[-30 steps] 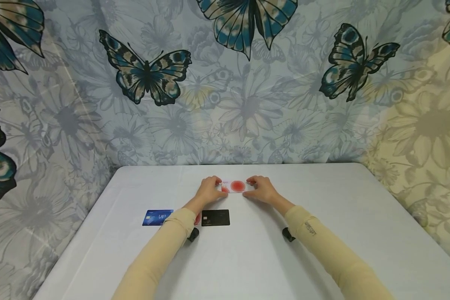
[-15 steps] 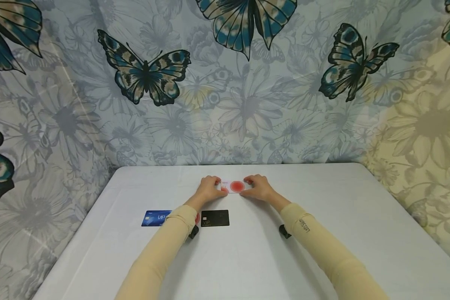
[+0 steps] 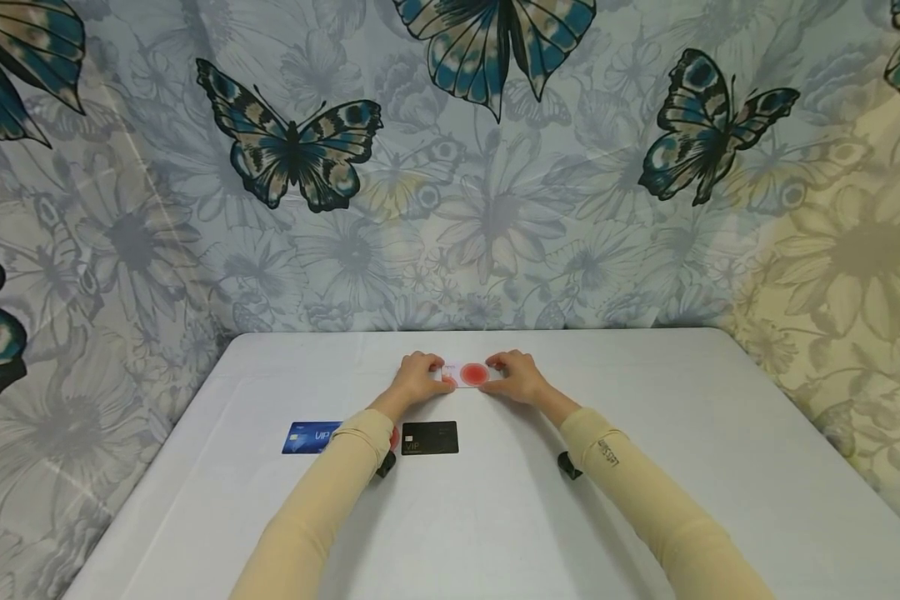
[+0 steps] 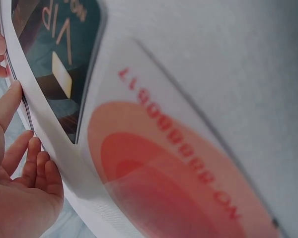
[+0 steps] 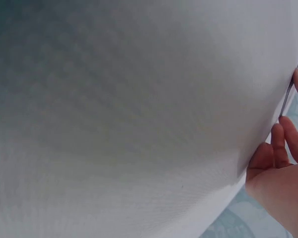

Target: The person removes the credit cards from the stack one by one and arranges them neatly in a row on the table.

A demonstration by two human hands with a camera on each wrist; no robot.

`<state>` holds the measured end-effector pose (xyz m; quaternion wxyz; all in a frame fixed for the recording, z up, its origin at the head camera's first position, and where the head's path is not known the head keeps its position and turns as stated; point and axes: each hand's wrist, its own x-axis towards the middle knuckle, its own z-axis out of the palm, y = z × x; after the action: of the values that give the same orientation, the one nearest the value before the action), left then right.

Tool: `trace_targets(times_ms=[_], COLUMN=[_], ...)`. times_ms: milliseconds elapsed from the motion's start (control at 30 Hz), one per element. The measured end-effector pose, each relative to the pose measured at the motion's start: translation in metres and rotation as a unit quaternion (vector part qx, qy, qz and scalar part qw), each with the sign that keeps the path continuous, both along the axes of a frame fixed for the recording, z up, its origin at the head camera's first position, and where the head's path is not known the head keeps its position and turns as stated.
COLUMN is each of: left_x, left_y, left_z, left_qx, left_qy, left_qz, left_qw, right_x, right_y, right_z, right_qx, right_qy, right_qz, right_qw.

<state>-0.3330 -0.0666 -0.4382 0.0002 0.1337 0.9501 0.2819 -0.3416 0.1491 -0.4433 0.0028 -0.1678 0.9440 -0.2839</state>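
Near the table's back edge lies a white card with red circles (image 3: 474, 374), held at both ends. My left hand (image 3: 417, 379) grips its left end, thumb along the near edge and fingers at the far edge. On the opposite end my right hand (image 3: 520, 379) holds it the same way. The wrist views show this card only as a thin edge between thumb and fingers of the left hand (image 4: 25, 183) and the right hand (image 5: 278, 168). Both hands cover the card's ends.
Closer in lie a blue VIP card (image 3: 311, 437) and a black VIP card (image 3: 430, 437). Between them another red-circled card (image 4: 164, 168) is mostly hidden by my left sleeve in the head view. A butterfly-patterned cloth (image 3: 495, 217) rises behind the white table (image 3: 645, 467).
My right hand has moved slightly left, inward along the card, during the first half second. Since then both hands and the card have stayed nearly still.
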Motion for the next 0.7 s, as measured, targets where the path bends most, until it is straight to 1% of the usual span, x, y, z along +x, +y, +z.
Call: trace_targets(times_ms=[167,367,567,700], left_x=[0.0005,0.0016,0.0028,0.004], left_y=[-0.0008,-0.0005,-0.0003,-0.0002], left_z=[-0.0018,-0.0008,0.0004,-0.0002], left_qx=[0.003,0.033,0.07,0.092], left_qy=[0.003,0.016,0.001,-0.01], left_qz=[-0.006,-0.011,-0.007,-0.01], left_qw=[1.0,0.9993,0.9975,0.9956], right_x=[0.002,0.0034,0.0065,0.0093], right_y=[0.0001,0.0019,0.0022,0.0021], right_z=[-0.0006,0.0006,0.0037,0.0035], right_qx=[0.001,-0.002,-0.041,-0.068], right_qy=[0.001,0.011,-0.003,-0.011], right_qz=[0.004,0.005,-0.002,-0.008], right_qw=[1.0,1.0,0.999,0.998])
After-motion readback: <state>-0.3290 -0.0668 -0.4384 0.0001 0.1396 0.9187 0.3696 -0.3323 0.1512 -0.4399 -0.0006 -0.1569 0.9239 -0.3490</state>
